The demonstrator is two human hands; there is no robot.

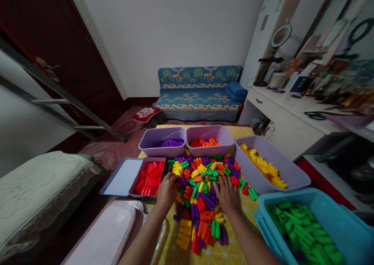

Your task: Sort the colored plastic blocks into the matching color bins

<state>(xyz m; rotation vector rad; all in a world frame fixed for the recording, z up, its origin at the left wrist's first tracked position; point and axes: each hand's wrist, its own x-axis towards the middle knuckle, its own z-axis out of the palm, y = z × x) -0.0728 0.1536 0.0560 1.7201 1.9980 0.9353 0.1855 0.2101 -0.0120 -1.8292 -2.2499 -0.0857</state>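
A heap of plastic building pieces [201, 179] in red, orange, yellow, green and purple lies between my hands, mostly short joined tubes. At the heap's left edge is my left hand [167, 188], its fingers bent inward beside purple pieces; whatever they grip is hidden. My right hand [228, 194] rests palm down on the right part of the heap, fingers spread over the pieces. Sorted pieces fill containers around it: red in a shallow box [132, 192], purple in a lilac bin [146, 147], orange in another lilac bin [226, 147].
To the right stand a lilac bin [295, 178] of yellow pieces and a blue bin [344, 222] of green ones. Stacked pale lids [99, 234] lie front left. A yellow patterned tablecloth [233, 249] covers the table. Beyond are a sofa [198, 95] and a white desk [283, 109].
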